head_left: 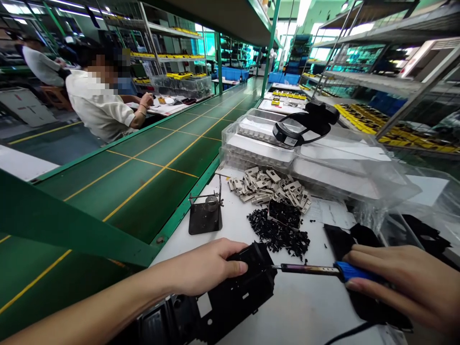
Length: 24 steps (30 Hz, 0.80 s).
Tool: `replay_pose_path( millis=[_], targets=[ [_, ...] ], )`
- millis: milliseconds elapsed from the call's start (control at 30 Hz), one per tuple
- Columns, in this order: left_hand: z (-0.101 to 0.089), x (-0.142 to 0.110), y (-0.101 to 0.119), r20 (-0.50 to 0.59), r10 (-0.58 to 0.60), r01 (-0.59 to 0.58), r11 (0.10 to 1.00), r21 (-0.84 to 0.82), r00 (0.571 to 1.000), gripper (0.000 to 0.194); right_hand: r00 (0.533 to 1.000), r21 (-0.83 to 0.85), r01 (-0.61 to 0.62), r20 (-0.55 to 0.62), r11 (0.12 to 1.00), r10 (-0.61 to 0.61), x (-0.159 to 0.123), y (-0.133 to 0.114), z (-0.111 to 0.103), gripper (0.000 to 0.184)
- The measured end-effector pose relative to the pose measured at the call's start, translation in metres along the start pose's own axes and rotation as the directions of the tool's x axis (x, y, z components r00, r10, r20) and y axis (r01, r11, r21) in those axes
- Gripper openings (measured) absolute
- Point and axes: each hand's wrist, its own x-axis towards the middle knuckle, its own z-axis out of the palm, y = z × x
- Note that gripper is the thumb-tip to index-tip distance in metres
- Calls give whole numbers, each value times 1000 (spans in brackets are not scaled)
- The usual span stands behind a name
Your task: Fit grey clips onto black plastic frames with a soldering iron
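While the left hand point(204, 266) grips a black housing point(237, 297), the right hand's fingers point(381, 258) close around a soldering iron point(309, 270); loose black parts point(276, 235) and beige parts point(269, 187) lie piled, unfitted.

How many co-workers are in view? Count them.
2: a seated person across the green conveyor belt, and a person farther back on the left. Shelving may hide others.

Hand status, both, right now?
Left hand: closed, holding a black plastic housing.
Right hand: closed, holding a blue-handled soldering iron.
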Motion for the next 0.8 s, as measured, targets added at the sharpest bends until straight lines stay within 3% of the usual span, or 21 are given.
replay_pose_path(
  millis=[33,67,200,433,800],
  targets=[
    [0,-1,2,-16,20,-20,999,-26,1000,14,984,-35,63,170,997,-56,2,3,-6,21],
    [0,-1,3,-37,36,-38,998,-57,999,12,960,-59,107,267,993,-87,3,6,-10,17],
    [1,-1,4,-45,45,-49,995,-87,998,13,955,-98,144,273,985,-112,8,10,-13,21],
    [-2,-1,17,220,-33,13,996,93,975,28,933,-112,140,348,984,-93,9,-5,-17,27],
    [1,2,24,267,-66,-5,966,260,961,26,922,-140,89,386,986,-29,0,-6,-23,30]
  ],
)
